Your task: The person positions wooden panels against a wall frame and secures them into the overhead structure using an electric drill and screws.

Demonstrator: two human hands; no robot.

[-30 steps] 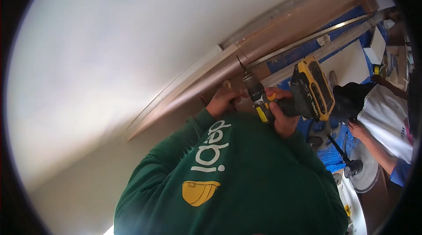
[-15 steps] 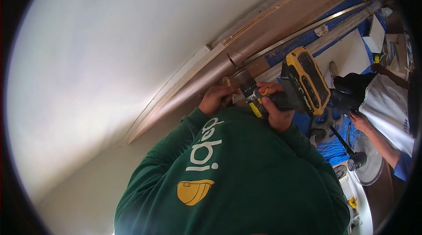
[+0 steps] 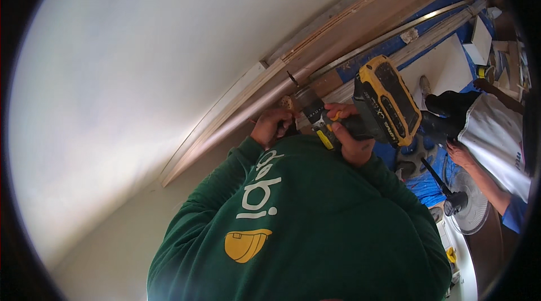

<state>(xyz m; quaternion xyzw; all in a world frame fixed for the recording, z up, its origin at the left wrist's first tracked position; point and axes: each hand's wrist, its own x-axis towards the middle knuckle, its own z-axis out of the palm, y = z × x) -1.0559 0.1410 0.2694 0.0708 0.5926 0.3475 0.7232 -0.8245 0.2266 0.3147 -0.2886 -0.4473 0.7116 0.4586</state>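
A black-and-yellow cordless drill [image 3: 319, 112] is gripped by its handle in my right hand [image 3: 354, 142], fingers wrapped round it. Its large battery pack [image 3: 389, 101] faces up toward me, and a thin bit [image 3: 292, 79] points away toward the wooden strip along the wall. Just left of the drill's body, my left hand [image 3: 273, 125] is closed with the fingers curled inward. What it holds, if anything, is too small and shadowed to make out. The bit's tip stands apart from any surface, as far as I can tell.
A long wooden strip [image 3: 236, 98] runs along the pale wall [image 3: 129, 64]. Planks and a metal bar [image 3: 394, 36] lie over blue sheeting to the right. Another person [image 3: 496, 129] in a white garment is at the right, beside a fan [image 3: 472, 205].
The drill has shifted slightly left and up in my right hand. My left hand has drawn a little away from the drill's body, its fingers still curled.
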